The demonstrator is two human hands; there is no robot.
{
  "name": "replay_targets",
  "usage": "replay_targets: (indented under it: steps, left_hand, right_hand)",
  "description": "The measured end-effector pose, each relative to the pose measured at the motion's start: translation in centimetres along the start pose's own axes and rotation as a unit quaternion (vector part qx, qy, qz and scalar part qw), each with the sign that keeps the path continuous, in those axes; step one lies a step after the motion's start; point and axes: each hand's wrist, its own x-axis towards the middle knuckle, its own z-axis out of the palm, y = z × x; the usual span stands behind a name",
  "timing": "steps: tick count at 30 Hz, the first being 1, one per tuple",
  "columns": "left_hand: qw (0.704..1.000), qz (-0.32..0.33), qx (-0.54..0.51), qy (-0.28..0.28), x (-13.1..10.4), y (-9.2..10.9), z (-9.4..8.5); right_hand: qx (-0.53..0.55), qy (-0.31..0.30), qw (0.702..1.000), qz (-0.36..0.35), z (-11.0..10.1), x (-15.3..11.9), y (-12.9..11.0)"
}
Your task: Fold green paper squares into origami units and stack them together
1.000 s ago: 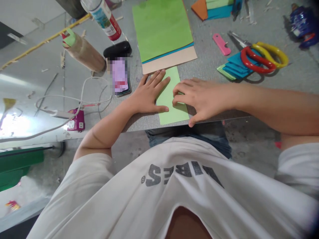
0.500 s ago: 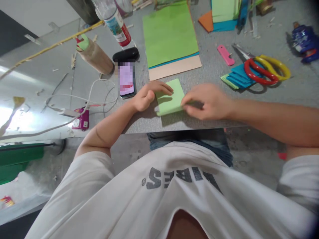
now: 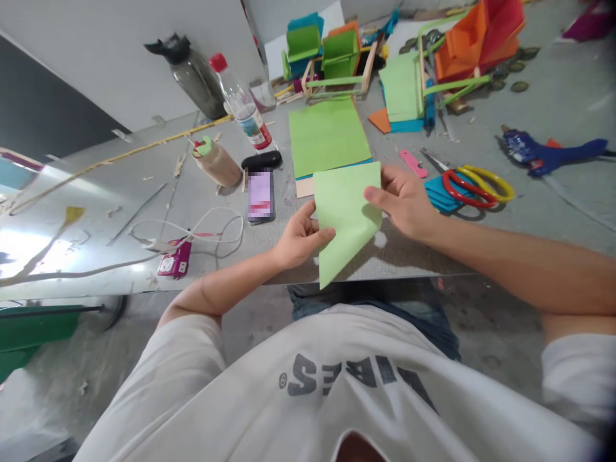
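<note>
Here, your left hand [image 3: 299, 239] and right hand [image 3: 408, 202] both pinch the pale green paper [image 3: 349, 205] in a narrow grip above the tabletop [image 3: 285, 183]; use light, even pressure so the paper's lower corner doesn't crease.

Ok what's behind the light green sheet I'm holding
Past the edges of the light green sheet, I see bright green paper, blue paper under it, then a pale sheet. Whatever lies directly behind, including the rest of the pale sheet, is covered from view.
</note>
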Motion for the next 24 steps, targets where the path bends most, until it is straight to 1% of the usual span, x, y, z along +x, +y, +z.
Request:
replay_targets:
  steps: [2,4,6,9,12,15,17,21,24]
  left_hand:
    - [0.999,0.000,-0.022,0.039,0.2,-0.5,-0.1]
    - [0.997,0.004,-0.023,0.077,0.7,-1.0,0.0]
    - [0.995,0.014,-0.010,0.101,1.2,-1.3,0.1]
    - [0.992,0.050,0.015,0.118,2.0,-1.3,0.1]
    - [0.988,0.068,0.037,0.131,2.7,-1.3,-0.2]
    - [0.987,0.062,0.053,0.138,3.1,-1.5,-0.7]
    - [0.986,0.059,0.061,0.141,3.1,-1.6,-0.9]
    - [0.987,0.062,0.070,0.128,2.9,-1.7,-1.0]
    - [0.988,0.064,0.074,0.119,2.8,-1.7,-1.1]
  right_hand:
    - [-0.012,-0.046,0.997,0.064,0.0,-0.1,0.3]
    - [-0.028,-0.060,0.992,0.105,0.1,-0.1,0.8]
    - [-0.032,-0.062,0.991,0.111,0.2,-0.1,1.3]
    - [-0.028,-0.062,0.992,0.109,0.4,0.0,2.2]
    - [-0.042,-0.061,0.990,0.120,0.4,0.1,2.8]
    - [-0.059,-0.064,0.989,0.120,0.2,0.2,3.0]
    - [-0.052,-0.073,0.988,0.123,0.2,0.2,3.0]
    - [-0.013,-0.089,0.987,0.134,0.3,0.2,3.1]
    - [-0.040,-0.069,0.989,0.120,0.3,0.2,3.2]
